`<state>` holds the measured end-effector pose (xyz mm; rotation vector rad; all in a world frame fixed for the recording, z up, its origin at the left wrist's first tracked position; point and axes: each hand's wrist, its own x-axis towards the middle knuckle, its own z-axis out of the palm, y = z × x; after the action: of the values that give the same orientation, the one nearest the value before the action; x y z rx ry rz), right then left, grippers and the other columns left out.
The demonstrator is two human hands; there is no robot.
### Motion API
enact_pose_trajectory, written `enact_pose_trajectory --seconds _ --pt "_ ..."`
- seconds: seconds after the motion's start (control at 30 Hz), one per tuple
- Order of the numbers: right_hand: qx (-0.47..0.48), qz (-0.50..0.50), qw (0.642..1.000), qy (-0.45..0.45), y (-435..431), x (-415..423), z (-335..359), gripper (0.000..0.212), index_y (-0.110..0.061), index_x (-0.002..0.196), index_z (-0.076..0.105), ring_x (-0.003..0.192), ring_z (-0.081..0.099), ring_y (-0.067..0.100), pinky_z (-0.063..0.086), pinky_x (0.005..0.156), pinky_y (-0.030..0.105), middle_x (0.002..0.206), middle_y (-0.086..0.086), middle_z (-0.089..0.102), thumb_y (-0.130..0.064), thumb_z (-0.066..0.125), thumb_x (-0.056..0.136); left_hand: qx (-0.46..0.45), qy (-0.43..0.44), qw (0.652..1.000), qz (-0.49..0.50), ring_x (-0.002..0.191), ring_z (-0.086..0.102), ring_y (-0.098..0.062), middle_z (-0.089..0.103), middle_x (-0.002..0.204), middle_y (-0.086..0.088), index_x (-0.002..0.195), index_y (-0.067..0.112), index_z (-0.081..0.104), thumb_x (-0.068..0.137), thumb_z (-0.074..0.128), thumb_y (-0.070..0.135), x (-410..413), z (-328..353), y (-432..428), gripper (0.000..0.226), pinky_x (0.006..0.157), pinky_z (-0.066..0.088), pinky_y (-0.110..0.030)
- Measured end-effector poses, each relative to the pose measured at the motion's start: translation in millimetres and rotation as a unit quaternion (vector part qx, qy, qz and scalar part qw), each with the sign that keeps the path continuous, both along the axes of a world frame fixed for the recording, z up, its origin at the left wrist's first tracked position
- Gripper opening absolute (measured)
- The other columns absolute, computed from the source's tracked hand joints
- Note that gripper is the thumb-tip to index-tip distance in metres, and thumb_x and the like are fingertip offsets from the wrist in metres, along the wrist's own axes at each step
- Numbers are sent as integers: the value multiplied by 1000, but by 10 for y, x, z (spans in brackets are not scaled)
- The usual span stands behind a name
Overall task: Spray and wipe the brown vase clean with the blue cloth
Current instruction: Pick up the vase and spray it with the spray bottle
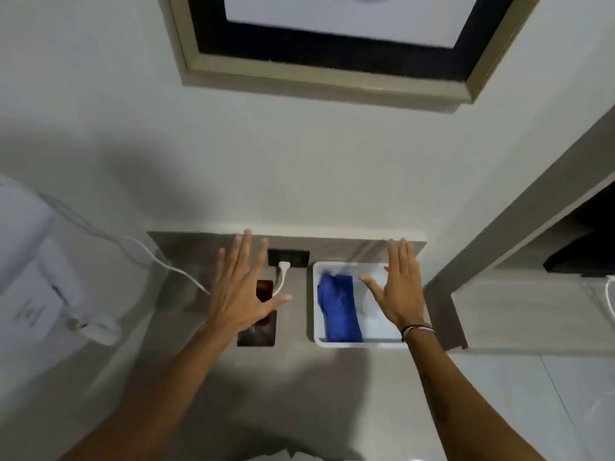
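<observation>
Blue cloth (338,307) bunched in white tray (316,301), just beside open, empty right hand (396,287). Brown vase (258,322) partly hidden under open, empty left hand (243,287). Best: pinch cloth mid-fold, lift clear.

The dark brown, glossy, square-sided vase (258,331) stands upright on the grey wood-grain desk (206,371), seen from above, near the middle of the desk's width and a little in from its back edge; a hand hides much of its top. The blue cloth (337,309), soft and crumpled into a long bundle, lies in the left half of a white rectangular plastic tub (315,304) by the desk's right edge, just right of the vase and apart from it.
</observation>
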<state>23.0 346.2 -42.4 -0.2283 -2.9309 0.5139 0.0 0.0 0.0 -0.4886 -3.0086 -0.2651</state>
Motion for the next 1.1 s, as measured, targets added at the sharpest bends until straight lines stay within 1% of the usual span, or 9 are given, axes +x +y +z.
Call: enact_pose_trajectory --seconds 0.17,0.33,0.47,0.53,0.67,0.77,0.87,1.0,1.1 --pt "-46 -37 998 -23 3 50 -346 98 -12 172 15 169 4 34 28 134 54 182 14 1 -60 63 100 -54 -48 997 -3 163 -4 -37 -5 177 -17 169 19 8 75 25 101 142 -377 1 126 126 11 -66" --pt "-91 -52 994 -7 -30 -18 -471 91 -14 172 14 169 11 33 38 130 51 182 9 -5 -45 66 104 -64 -62 996 3 163 -3 -37 -3 177 -18 169 20 11 77 21 101 153 -512 66 123 126 11 -66" --pt "-165 -69 983 34 -60 -44 -521 81 -17 172 14 163 32 32 55 116 44 183 3 -4 -22 63 108 -72 -83 994 17 163 -7 -36 -7 177 -16 169 21 6 75 21 101 113 -566 89 124 128 5 -65" --pt "-221 -107 968 55 -78 -42 -564 80 -20 171 14 157 45 31 56 115 49 182 2 10 -13 62 108 -73 -90 993 20 163 -7 -35 -4 177 -15 169 21 8 74 21 102 112 -574 90 125 128 3 -64" --pt "-298 -193 933 63 -110 62 -645 72 -20 170 21 125 70 36 59 108 47 151 13 62 -20 61 109 -61 -114 992 7 163 -7 -34 0 178 -12 169 21 13 69 34 103 132 -562 20 130 128 1 -64" --pt "-299 -176 935 73 -84 115 -724 62 -18 165 38 125 66 23 53 109 44 153 11 63 -29 61 109 -53 -133 989 -26 164 -2 -34 4 178 -9 168 20 16 66 65 90 118 -511 -106 133 129 6 -61" --pt "-319 -202 924 61 -69 66 -709 48 -15 151 53 121 71 33 56 109 50 139 16 70 -31 65 107 -33 -149 988 -30 153 29 -36 32 166 -7 162 18 30 61 89 66 68 -438 -188 126 123 32 -55" --pt "-325 -205 915 119 -93 105 -479 39 -13 134 66 97 71 22 64 98 55 115 15 78 -33 74 102 35 -155 987 -28 138 41 -30 44 151 -2 154 21 40 53 97 49 26 -434 -349 119 106 48 -46" --pt "-370 -154 902 159 -235 284 -210 44 -22 141 69 92 70 6 67 95 30 115 0 79 -33 77 99 110 -188 976 -2 140 42 -26 43 152 0 154 23 42 50 94 48 69 -449 -594 119 108 49 -43"
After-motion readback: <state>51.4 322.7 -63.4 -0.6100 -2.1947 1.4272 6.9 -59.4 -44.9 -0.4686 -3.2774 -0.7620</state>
